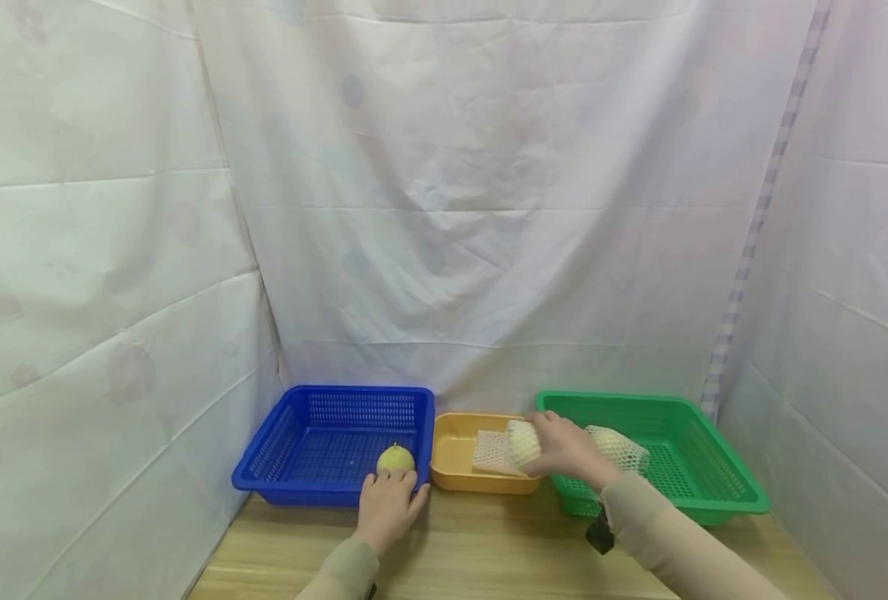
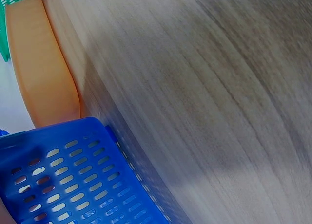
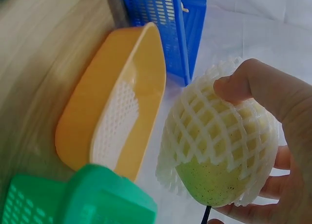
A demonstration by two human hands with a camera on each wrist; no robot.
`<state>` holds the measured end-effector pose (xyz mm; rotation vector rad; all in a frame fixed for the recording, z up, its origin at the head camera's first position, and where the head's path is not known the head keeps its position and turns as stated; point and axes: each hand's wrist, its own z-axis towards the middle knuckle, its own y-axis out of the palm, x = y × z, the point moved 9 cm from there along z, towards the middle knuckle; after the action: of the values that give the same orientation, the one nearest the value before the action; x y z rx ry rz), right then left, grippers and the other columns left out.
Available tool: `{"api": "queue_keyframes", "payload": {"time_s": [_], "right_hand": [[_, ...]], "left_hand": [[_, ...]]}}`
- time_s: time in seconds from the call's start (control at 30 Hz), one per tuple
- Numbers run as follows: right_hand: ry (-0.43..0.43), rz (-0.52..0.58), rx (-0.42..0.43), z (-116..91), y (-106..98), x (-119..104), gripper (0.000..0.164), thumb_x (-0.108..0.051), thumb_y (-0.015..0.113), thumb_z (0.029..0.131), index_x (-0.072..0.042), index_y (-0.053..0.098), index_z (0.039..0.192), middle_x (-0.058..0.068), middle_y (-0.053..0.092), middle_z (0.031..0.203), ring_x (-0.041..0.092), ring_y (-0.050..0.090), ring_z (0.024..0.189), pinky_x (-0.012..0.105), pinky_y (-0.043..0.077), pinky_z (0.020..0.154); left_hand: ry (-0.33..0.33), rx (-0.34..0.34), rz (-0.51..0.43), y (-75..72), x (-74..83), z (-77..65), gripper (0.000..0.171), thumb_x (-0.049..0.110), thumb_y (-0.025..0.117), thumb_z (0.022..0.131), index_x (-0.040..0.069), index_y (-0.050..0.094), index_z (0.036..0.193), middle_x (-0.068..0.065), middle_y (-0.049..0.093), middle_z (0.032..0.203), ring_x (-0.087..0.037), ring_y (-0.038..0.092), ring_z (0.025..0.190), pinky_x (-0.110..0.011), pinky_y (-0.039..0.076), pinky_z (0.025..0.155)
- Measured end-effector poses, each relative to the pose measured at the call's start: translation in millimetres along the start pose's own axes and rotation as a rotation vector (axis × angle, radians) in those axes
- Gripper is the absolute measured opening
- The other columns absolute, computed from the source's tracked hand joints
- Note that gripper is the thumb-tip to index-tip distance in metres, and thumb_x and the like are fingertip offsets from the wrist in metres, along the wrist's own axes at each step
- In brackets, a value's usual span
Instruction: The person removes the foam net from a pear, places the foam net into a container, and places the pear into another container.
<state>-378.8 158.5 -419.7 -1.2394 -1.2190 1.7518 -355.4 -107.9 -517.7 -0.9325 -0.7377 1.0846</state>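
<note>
- The right hand (image 1: 567, 450) grips a wrapped fruit (image 3: 209, 185), thumb on one side and fingers curled round the other; the fruit sits inside this grip, held over the right end of the tray.
- Around the fruit within the grip is a white foam net (image 3: 214, 121), open at one end, where green-yellow speckled skin and a dark stem show.
- Below the right grip and to its left is the orange tray (image 1: 481, 482), with a loose foam net (image 1: 491, 450) lying in it.
- Just right of the right grip, beyond the wrist, a second wrapped fruit (image 1: 616, 450) lies in the green basket (image 1: 616, 397), its net partly hidden by the forearm.
- Well to the left of the right grip is the left hand (image 1: 386, 508), reaching over the near edge of the blue basket (image 1: 331, 498); its fingers lie forward and its thumb is spread away from them.
- At the left fingertips, touching them, a bare yellow-green fruit (image 1: 395, 457) stands in that basket's near right corner, stem up.
- Beneath both hands runs the wooden table (image 1: 481, 542).
- Farthest from either grip, behind the containers, hangs a pale cloth (image 1: 451, 208).
</note>
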Motion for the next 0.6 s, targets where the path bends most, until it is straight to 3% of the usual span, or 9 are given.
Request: {"api": "queue_keyframes", "payload": {"time_s": [0.1,0.27,0.6], "right_hand": [[-0.006,0.014,-0.003,-1,7,-5,0.082,-0.038,0.084,0.068,-0.009,0.050,0.137,0.014,0.055,0.129,0.033,0.057,0.108,0.051,0.051,0.080],[-0.042,0.012,0.026,-2,17,-13,0.077,-0.042,0.085,0.066,-0.012,0.055,0.130,0.006,0.059,0.115,0.020,0.058,0.089,0.042,0.050,0.068],[-0.139,0.029,0.058,-7,36,-29,0.073,-0.039,0.085,0.063,-0.009,0.058,0.124,0.008,0.059,0.114,0.022,0.057,0.090,0.041,0.049,0.067]], "left_hand": [[-0.003,-0.003,-0.004,-0.1,-0.1,-0.3,0.030,0.048,0.053,0.095,0.021,0.058,0.082,0.002,0.062,0.085,-0.021,0.051,0.076,-0.040,0.037,0.068],[-0.004,-0.011,-0.007,1.0,-0.1,-0.8,0.031,0.048,0.052,0.096,0.022,0.057,0.081,0.002,0.061,0.084,-0.021,0.050,0.076,-0.040,0.037,0.069],[-0.003,-0.015,-0.005,0.6,0.2,0.0,0.032,0.050,0.050,0.096,0.022,0.056,0.081,0.003,0.061,0.085,-0.021,0.050,0.077,-0.040,0.036,0.070]]}}
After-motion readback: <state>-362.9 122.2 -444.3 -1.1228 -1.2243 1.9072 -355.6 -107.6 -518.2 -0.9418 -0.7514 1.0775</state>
